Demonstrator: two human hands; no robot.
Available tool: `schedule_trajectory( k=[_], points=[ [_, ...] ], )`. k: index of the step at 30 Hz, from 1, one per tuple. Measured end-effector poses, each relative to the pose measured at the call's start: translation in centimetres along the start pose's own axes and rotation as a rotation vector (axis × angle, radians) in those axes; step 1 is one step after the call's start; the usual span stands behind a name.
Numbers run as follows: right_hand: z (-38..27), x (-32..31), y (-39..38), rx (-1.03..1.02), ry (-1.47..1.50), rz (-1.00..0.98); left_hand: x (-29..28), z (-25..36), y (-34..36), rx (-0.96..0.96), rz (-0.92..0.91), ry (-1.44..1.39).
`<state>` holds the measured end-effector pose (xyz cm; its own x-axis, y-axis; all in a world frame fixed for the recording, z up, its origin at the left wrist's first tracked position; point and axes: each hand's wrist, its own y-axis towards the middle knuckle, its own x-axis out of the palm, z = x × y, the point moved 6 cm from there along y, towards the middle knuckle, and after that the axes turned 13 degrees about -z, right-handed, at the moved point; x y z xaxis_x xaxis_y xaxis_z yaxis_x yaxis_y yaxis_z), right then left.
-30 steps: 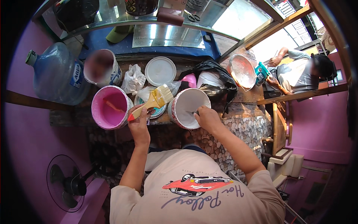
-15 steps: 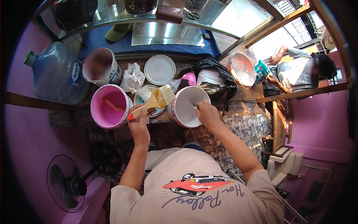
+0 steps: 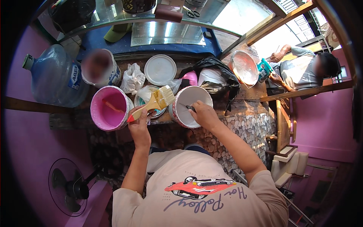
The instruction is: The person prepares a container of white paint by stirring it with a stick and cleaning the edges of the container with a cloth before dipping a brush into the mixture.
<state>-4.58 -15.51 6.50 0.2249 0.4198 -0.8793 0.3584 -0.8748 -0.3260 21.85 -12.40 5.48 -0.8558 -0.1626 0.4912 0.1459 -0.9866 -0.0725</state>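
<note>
My left hand [image 3: 140,123] is closed around the wooden handle of a wide paintbrush [image 3: 157,101]. Its pale bristles point up and right, close to the rim of a white bucket [image 3: 185,122]. Inside that bucket's mouth my right hand [image 3: 204,113] grips a thin tool [image 3: 191,108] with a dark handle; its slim end reaches toward the left inner wall, and I cannot make out its exact kind. A bucket of pink paint [image 3: 94,113] stands to the left of my left hand, with an orange-brown stick in it.
Behind are a large water jug [image 3: 56,81], a white tub [image 3: 117,73], a crumpled plastic bag [image 3: 133,78], a round white lid [image 3: 160,69] and a black plastic bag [image 3: 227,81]. At right, another person [image 3: 300,70] holds a teal container [image 3: 264,70] beside a paint-smeared bucket [image 3: 245,68].
My right hand has shifted slightly left inside the white bucket, carrying the thin tool toward the left wall. My left hand keeps the paintbrush nearly where it was.
</note>
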Motion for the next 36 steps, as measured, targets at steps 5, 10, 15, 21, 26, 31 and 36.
schedule_trajectory(
  k=[5,10,15,21,26,31,36],
  points=[
    [0.7,-0.1,-1.3,0.067,-0.035,-0.011,-0.3,0.1,-0.1,-0.009,0.003,-0.02],
    [0.9,-0.6,-0.4,0.019,0.0,0.117,-0.3,-0.3,0.0,-0.004,0.002,0.0],
    [1.4,0.6,-1.9,0.057,-0.041,-0.05,-0.6,-0.1,0.1,0.0,0.025,-0.011],
    [1.3,-0.3,-0.5,0.003,0.009,0.059,0.0,-0.2,0.4,-0.019,0.016,-0.001],
    [1.2,0.3,-1.4,0.036,-0.034,-0.074,-0.1,0.1,0.6,0.009,0.031,-0.003],
    [0.9,-0.5,-0.3,0.068,-0.062,0.034,0.1,-0.2,0.7,0.006,0.013,0.002],
    [0.4,0.8,-1.4,0.023,-0.052,-0.083,-0.2,0.1,0.6,0.019,0.034,0.01]
  ],
)
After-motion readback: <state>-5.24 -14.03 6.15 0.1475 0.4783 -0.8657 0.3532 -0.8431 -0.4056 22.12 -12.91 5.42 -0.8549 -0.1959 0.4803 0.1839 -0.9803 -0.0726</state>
